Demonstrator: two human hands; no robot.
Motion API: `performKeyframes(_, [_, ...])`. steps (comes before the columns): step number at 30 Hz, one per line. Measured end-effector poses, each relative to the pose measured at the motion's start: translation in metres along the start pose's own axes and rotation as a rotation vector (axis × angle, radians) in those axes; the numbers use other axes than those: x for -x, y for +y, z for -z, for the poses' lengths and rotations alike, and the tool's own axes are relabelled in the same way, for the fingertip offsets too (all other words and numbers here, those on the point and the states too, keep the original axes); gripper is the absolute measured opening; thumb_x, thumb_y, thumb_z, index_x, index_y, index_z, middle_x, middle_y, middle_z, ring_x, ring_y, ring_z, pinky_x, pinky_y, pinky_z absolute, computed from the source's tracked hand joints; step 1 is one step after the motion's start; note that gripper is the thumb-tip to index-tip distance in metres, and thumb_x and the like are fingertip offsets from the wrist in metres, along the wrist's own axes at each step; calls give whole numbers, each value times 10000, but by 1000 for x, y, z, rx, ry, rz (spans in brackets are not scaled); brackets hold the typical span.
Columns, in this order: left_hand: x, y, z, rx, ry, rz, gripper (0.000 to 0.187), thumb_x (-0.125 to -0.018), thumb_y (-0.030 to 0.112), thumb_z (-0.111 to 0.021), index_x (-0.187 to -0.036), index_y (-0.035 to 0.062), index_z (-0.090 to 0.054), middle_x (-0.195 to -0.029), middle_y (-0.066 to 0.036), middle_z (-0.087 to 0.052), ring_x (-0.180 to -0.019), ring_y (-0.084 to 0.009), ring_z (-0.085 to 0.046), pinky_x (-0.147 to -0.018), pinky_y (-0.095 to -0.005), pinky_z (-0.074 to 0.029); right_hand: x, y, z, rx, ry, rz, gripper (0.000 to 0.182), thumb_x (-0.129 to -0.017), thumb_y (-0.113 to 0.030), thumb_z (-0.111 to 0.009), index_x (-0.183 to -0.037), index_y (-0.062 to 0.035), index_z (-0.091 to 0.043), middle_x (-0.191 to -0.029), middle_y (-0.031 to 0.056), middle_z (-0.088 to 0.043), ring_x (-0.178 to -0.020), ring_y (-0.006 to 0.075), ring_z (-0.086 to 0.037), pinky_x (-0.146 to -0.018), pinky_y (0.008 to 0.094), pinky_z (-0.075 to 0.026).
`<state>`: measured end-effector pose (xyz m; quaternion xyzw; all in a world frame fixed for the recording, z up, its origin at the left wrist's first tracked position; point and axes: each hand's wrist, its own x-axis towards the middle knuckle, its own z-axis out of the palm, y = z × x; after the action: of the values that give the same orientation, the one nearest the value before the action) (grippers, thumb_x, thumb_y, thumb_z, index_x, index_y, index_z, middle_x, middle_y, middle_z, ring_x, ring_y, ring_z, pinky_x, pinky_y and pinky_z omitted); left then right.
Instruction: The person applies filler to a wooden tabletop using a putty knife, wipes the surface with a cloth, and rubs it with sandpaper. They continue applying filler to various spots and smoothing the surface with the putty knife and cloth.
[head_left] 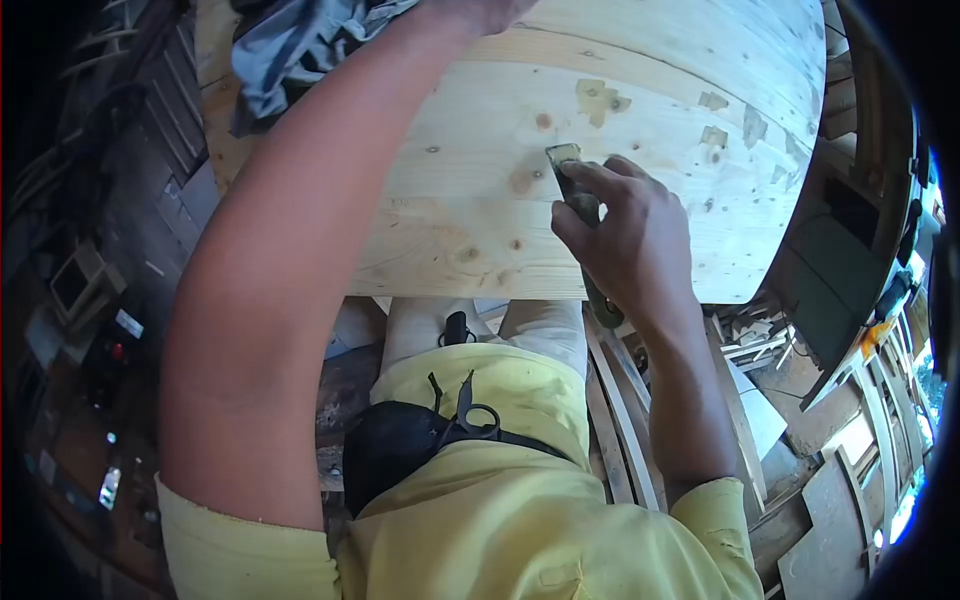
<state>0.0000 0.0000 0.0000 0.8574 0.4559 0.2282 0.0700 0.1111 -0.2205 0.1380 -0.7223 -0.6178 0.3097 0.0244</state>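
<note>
My right hand (640, 225) grips a putty knife (603, 308), its fingers closed around the dark handle. The blade end rests on or just above a pale wooden panel (430, 235) with knots and plank seams. Tan filler patches (601, 102) mark the wood ahead of the blade, and several greyish ones lie to the right. My left arm reaches across the panel to its far side. Only the base of my left hand (490, 14) shows at the top edge, so its fingers and anything in them are out of view.
A crumpled grey-blue cloth (290, 55) lies on the panel's far left. Long wooden strips (622, 420) and offcuts lie on the floor to the right below the panel. A dark green board (825, 275) stands at the right. Cluttered, dim items fill the left side.
</note>
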Motion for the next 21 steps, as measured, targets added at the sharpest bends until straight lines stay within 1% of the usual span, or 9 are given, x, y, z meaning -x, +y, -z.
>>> performKeyframes(2, [1,-3,0,-61,129,-96,567,-1009,471,-465,-1439,104,-509,-1587,-161,-343,-1496,-389,-222,-1220,-584,-80,-6,-3,1,9,33,12,243,-806,-204,-689,-991,-54,-735,-853,143,-665,-717,340,-686,-668,442,-555])
performKeyframes(3, [17,-10,1,-60,86,-77,567,-1009,471,-465,-1439,104,-509,-1587,-161,-343,-1496,-389,-222,-1220,-584,-80,-9,-11,-8,-8,-10,4,243,-806,-204,-689,-991,-54,-735,-853,143,-665,-717,340,-686,-668,442,-555])
performKeyframes(5, [8,1,-3,-22,141,-34,565,-1008,462,-465,-1435,94,-513,-1581,-163,-353,-1492,-389,-231,-1220,-582,-81,-18,-10,-8,16,88,55,207,-812,-196,-681,-947,-44,-721,-836,142,-650,-708,345,-682,-663,454,-550])
performKeyframes(11, [11,-2,1,-34,154,-56,548,-1006,443,-473,-1418,85,-526,-1564,-171,-377,-1479,-391,-258,-1213,-583,-105,-7,-18,-15,27,-94,-19,181,-820,-182,-677,-929,-42,-714,-832,152,-640,-687,372,-671,-658,461,-548])
performKeyframes(13, [9,-2,1,-41,150,-59,545,-1005,441,-477,-1414,84,-529,-1560,-173,-381,-1477,-392,-263,-1212,-583,-110,-9,-17,-8,34,-100,-12,183,-820,-172,-679,-938,-37,-718,-831,155,-640,-679,371,-669,-659,458,-550])
performKeyframes(15, [9,-1,-1,-5,146,-36,542,-1004,435,-479,-1413,83,-530,-1558,-172,-385,-1478,-389,-263,-1214,-583,-113,-25,-14,-4,-62,97,32,187,-818,-167,-681,-941,-31,-720,-829,154,-639,-675,360,-671,-662,457,-551])
performKeyframes(17, [10,-1,-1,-9,145,-38,540,-1004,433,-480,-1414,84,-529,-1557,-172,-385,-1477,-389,-264,-1213,-584,-114,-27,-13,-5,-44,116,49,207,-821,-168,-682,-968,-29,-725,-827,153,-645,-676,348,-674,-663,453,-552])
performKeyframes(19, [9,-2,0,-11,150,-40,539,-1004,430,-480,-1414,85,-528,-1557,-172,-386,-1476,-388,-266,-1213,-585,-116,-18,-11,-10,18,-30,-19,238,-825,-175,-684,-1012,-34,-729,-832,149,-651,-681,343,-676,-669,453,-551])
performKeyframes(21, [10,-1,1,-17,144,-40,539,-1004,430,-478,-1418,88,-525,-1556,-168,-389,-1476,-387,-266,-1214,-583,-113,-5,-11,-9,35,-70,-16,256,-830,-184,-685,-1036,-37,-724,-842,143,-654,-686,340,-678,-663,450,-550])
